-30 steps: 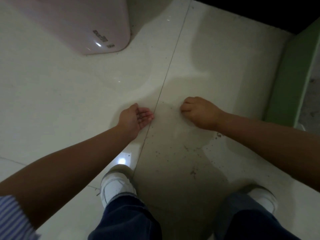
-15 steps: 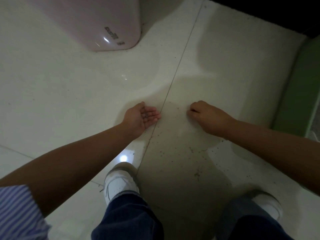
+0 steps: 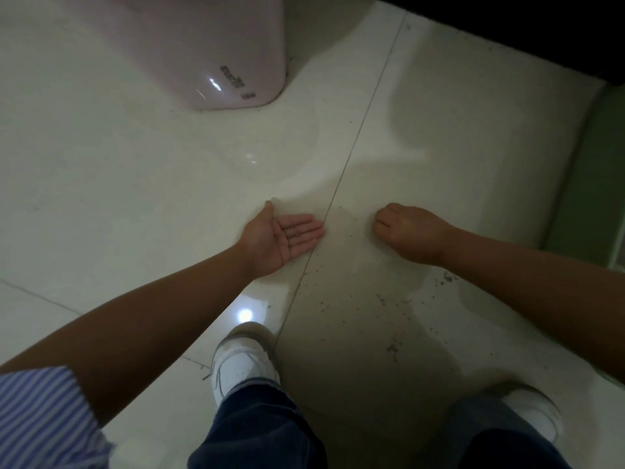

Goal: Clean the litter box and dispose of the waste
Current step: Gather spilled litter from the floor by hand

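Both hands hovered low over the tiled floor (image 3: 135,184). Left hand (image 3: 282,236) lay palm-up, fingers straight, carrying a few dark litter grains (image 3: 295,232). Right hand (image 3: 411,231) was curled, knuckles up; whether it held anything I cannot tell. More dark specks (image 3: 389,306) dotted the tile near the white shoes (image 3: 241,367). A glossy pink litter box (image 3: 203,52) stood beyond, upper left.

The person wears a short sleeve (image 3: 44,411) of blue-and-white striped cloth on the left arm, dark navy trousers (image 3: 257,431), and white lace-up sneakers: the left shoe (image 3: 241,365), the right shoe (image 3: 534,412). Both forearms are bare.
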The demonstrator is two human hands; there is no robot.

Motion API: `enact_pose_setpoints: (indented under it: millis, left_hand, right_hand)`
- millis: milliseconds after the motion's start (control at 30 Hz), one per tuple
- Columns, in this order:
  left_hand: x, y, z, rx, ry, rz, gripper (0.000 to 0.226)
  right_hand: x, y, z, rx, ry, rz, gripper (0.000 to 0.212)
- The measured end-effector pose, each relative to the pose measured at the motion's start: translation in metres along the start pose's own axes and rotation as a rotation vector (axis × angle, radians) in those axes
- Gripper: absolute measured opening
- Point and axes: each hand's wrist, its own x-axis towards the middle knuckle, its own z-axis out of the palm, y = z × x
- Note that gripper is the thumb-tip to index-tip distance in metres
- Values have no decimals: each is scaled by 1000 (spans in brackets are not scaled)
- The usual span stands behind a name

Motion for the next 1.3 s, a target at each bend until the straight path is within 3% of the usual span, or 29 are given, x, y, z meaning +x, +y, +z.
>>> enact_pose_setpoints:
  millis: [67, 133, 200, 267, 367, 433, 600, 733, 833, 1067, 1300]
  left_hand:
    - [-2, 1, -2, -4, -27, -22, 78]
    - [-3, 1, -3, -7, -55, -39, 76]
    - [-4, 1, -5, -24, -88, -59, 74]
    - [-3, 0, -6, -34, -110, -86, 72]
    - [-2, -5, -5, -21, -133, -119, 71]
    - [-1, -7, -1, -26, -144, -136, 68]
    - [-1, -6, 1, -40, -106, -142, 59]
    - [-1, -4, -3, -17, -85, -136, 68]
    - [-4, -3, -4, 46, -44, -126, 61]
    - [-7, -2, -3, 57, -10, -123, 56]
    - [-2, -3, -5, 31, -39, -118, 56]
  right_hand:
    - [0, -7, -2, 91, -50, 67, 9]
    - [3, -13, -3, 218, 13, 175, 21]
    - [7, -18, -10, 512, 113, 384, 10]
    - [10, -26, -22, 798, 199, 525, 15]
    - [12, -43, -41, 1191, 164, 447, 21]
    - [10, -42, -44, 1134, 147, 415, 25]
    - [1, -8, -25, 700, 181, 559, 28]
    - [7, -18, -18, 463, 119, 294, 26]
    - [24, -22, -13, 308, 124, 96, 21]
    - [22, -21, -13, 285, 23, 31, 38]
    - [-2, -22, -3, 399, 22, 191, 31]
